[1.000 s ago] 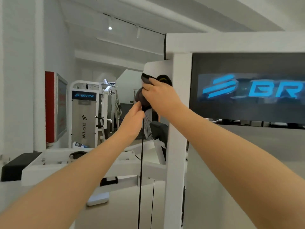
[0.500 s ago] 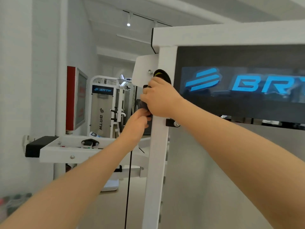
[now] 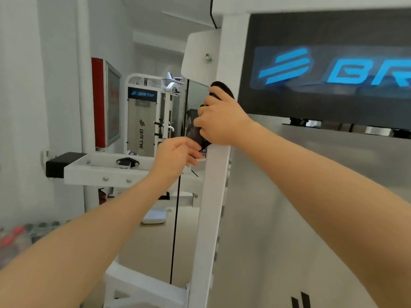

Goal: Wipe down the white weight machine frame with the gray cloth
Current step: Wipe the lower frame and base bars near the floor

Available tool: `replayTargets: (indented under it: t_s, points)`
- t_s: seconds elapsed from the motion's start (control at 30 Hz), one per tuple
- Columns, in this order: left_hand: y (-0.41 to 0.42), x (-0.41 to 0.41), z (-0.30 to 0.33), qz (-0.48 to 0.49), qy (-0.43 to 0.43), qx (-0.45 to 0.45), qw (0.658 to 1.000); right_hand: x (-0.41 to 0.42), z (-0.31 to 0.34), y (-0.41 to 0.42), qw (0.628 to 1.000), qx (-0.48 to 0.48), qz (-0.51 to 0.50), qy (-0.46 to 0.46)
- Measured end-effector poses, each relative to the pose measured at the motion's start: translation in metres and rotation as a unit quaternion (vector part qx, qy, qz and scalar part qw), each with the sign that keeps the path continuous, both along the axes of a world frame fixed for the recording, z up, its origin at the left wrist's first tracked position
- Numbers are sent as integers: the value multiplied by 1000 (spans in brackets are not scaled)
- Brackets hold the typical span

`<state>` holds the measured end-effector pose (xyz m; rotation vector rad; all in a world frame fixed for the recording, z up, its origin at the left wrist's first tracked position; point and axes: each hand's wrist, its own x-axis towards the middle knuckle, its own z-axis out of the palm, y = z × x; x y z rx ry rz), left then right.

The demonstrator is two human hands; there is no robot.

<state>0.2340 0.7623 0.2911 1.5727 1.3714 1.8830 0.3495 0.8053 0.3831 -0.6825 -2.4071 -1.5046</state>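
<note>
A white upright post of the weight machine frame [image 3: 211, 207] runs down the middle of the head view. A dark gray cloth [image 3: 196, 136] is wrapped around the post at about shoulder height; most of it is hidden under my hands. My right hand [image 3: 219, 121] presses the cloth against the post from the front, fingers curled over it. Just below and to the left, my left hand [image 3: 175, 156] pinches the cloth's lower end.
A dark panel with a blue logo [image 3: 322, 67] hangs right of the post, above a grey cover plate [image 3: 311, 218]. A black cable [image 3: 175, 230] hangs left of the post. A white arm with a black end cap [image 3: 60, 166] juts left. Another white machine [image 3: 142, 116] stands behind.
Both hands have slid the cloth down the post from near the top bracket. My view has moved closer and to the left.
</note>
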Motion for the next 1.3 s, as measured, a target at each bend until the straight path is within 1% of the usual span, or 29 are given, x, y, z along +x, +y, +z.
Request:
replayTargets:
  t_s: [0.1,0.2,0.37,0.47,0.57,0.67,0.73,0.8,0.87,1.03,1.17,1.23,1.3]
  points:
    - [-3,-2,-28,50,-9,-5,999,1,-38,-1,1000,-12,2,-28]
    - [-5,3,-65,85,-1,-35,996,8,-86,-1,997,-41,15,-60]
    - [-14,18,-142,94,-33,-122,988,22,-170,3,988,-85,42,-124]
    - [-22,24,-174,96,-39,-164,981,31,-204,4,980,-106,57,-158]
    - [-30,30,-187,73,-55,-178,980,36,-198,9,982,-96,88,-135]
    - [-31,35,-190,43,-92,-196,975,35,-163,15,990,-65,109,-56]
    - [-31,39,-192,23,-113,-215,970,33,-147,16,993,-49,103,-29]
    - [-31,44,-200,4,-118,-232,966,32,-147,15,994,-52,95,-20]
    - [-32,50,-210,-7,-122,-247,961,31,-158,12,993,-65,96,-22]
    - [-30,51,-231,-22,-130,-275,952,35,-209,8,989,-87,101,-71]
    - [-34,40,-247,-12,-125,-314,941,36,-245,7,984,-100,71,-128]
    - [-36,34,-251,0,-116,-326,938,38,-251,7,985,-71,68,-139]
    - [-35,27,-251,5,-106,-314,943,37,-248,10,990,-20,75,-121]
